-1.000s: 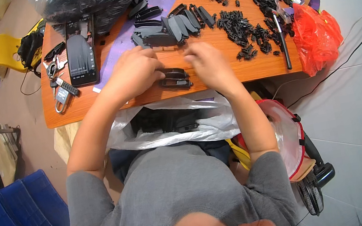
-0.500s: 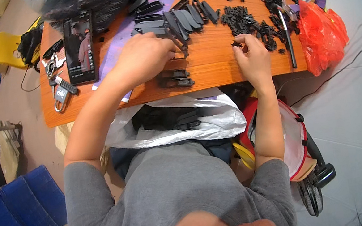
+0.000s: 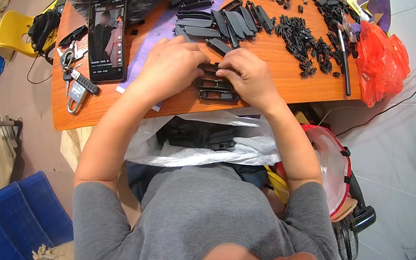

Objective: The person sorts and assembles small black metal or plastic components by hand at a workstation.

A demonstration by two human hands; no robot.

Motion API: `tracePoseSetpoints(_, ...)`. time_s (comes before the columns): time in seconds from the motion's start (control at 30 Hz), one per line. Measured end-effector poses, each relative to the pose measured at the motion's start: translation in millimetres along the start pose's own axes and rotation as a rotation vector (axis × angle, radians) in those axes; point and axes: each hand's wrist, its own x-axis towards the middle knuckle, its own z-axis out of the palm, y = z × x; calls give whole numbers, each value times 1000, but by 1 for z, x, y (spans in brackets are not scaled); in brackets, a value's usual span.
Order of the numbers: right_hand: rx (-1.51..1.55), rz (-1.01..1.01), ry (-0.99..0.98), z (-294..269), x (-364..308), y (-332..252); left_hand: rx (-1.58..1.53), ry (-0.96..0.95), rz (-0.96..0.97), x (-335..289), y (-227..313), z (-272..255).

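Observation:
Near the table's front edge, my left hand [image 3: 173, 68] is closed, its fingertips gripping the left end of a hollow black plastic housing [image 3: 208, 68]. My right hand [image 3: 251, 74] pinches at the housing's other end; the small black part between thumb and forefinger is mostly hidden. Just below lie similar open black housings [image 3: 218, 95], side by side by the edge. Beyond the hands rest several smooth, dark grey curved covers [image 3: 238, 23] and a loose cover [image 3: 219, 46]. A pile of small black plastic parts [image 3: 295, 35] spreads to the right of my right hand.
A phone [image 3: 108, 42] with a lit screen, keys and a padlock [image 3: 77, 103] lie at left. At right are a black pen [image 3: 344, 63] and a red plastic bag [image 3: 380, 65] hanging over the edge. An open white bag [image 3: 196, 157] with black parts lies across my lap.
My right hand has moved left from beside the small-parts pile, carrying a small black part to the housing. My left hand has stayed with the housing. The view has shifted slightly.

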Motion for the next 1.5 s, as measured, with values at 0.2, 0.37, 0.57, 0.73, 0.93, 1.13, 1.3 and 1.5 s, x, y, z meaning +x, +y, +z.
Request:
tracePoseSetpoints(0.2,-187,-85,-139,-9,1,-6,27,10,-16,-2,0,1)
tracePoseSetpoints(0.37,-99,-37,-42,2,-5,-2,9,2,-34,-3,0,2)
tracePoseSetpoints(0.57,-146,-65,-43,-3,-5,-1,22,36,25,1,-2,3)
tracePoseSetpoints(0.73,-184,45,-226,-17,8,-7,25,9,-9,-2,-4,3)
tracePoseSetpoints(0.93,-284,183,-367,-19,29,-14,11,39,10,-3,-4,6)
tracePoseSetpoints(1.13,-578,81,-474,-4,36,-28,60,19,29,-3,-5,5)
tracePoseSetpoints(1.3,-679,127,-545,0,46,-35,79,11,72,6,-1,0)
tracePoseSetpoints(1.5,-373,275,-427,-14,28,-5,102,-34,40,5,-3,-3)
